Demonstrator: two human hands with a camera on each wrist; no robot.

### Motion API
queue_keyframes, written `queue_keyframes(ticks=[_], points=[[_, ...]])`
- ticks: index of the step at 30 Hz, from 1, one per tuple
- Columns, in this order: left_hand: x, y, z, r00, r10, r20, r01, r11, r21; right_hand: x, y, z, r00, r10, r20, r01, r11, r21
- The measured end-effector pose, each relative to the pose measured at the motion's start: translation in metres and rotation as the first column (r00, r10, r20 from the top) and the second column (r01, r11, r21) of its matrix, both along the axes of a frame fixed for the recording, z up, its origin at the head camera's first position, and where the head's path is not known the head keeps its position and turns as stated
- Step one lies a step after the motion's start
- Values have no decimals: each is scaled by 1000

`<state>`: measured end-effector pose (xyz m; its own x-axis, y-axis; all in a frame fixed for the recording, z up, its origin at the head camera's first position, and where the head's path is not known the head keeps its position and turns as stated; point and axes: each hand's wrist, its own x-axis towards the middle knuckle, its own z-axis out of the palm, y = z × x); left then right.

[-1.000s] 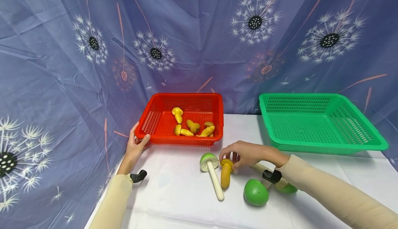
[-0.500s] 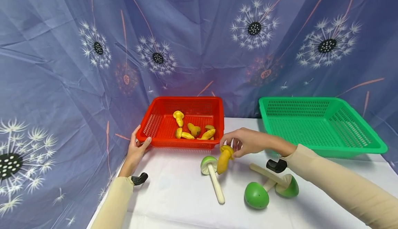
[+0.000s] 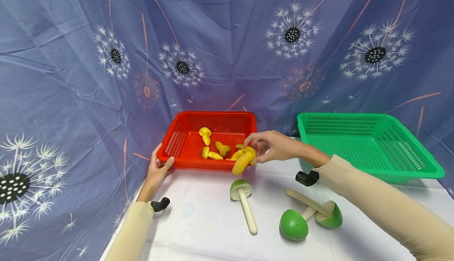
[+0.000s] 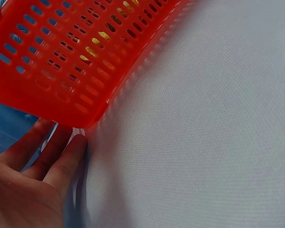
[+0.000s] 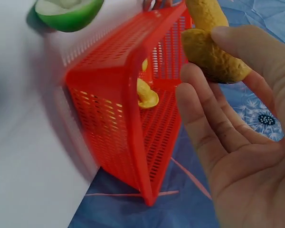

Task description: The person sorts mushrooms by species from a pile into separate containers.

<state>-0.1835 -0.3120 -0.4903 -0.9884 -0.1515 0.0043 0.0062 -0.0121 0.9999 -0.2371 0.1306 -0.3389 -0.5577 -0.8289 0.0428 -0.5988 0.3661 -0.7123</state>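
My right hand (image 3: 273, 147) pinches a yellow toy mushroom (image 3: 241, 164) by its cap between thumb and fingers, at the front right corner of the red basket (image 3: 198, 162). In the right wrist view the mushroom's rough cap (image 5: 211, 57) shows between thumb and fingertips, beside the open top of the basket. My left hand (image 3: 157, 174) holds the basket's front left corner, thumb at the front and fingers along the side. The left wrist view has its fingers (image 4: 66, 164) at that corner. Several yellow mushrooms (image 3: 205, 135) lie inside the basket.
A green basket (image 3: 372, 172) stands at the back right. On the white cloth lie a green-capped mushroom (image 3: 246, 210) in the middle and two more, one green cap (image 3: 294, 224) and another (image 3: 333, 215), with crossed stems at right. A blue dandelion-print curtain (image 3: 227, 56) hangs behind.
My right hand has lifted the yellow mushroom off the cloth and carried it back and left to the red basket's front rim. The left hand stays at its corner.
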Motion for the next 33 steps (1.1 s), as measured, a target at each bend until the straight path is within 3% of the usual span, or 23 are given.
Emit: queue_keyframes(ticks=[9, 18, 33], points=[[-3, -2, -3, 1000, -3, -2, 3, 1000, -6, -25, -14, -6, 997, -83, -10, 81, 993, -91], [-2, -1, -2, 1000, 5, 0, -5, 1000, -8, -53, -33, -15, 980, -199, 7, 197, 966, -165], [-2, -1, -1, 1000, 8, 5, -8, 1000, -29, -84, -60, -34, 941, -336, 47, 340, 926, -166]])
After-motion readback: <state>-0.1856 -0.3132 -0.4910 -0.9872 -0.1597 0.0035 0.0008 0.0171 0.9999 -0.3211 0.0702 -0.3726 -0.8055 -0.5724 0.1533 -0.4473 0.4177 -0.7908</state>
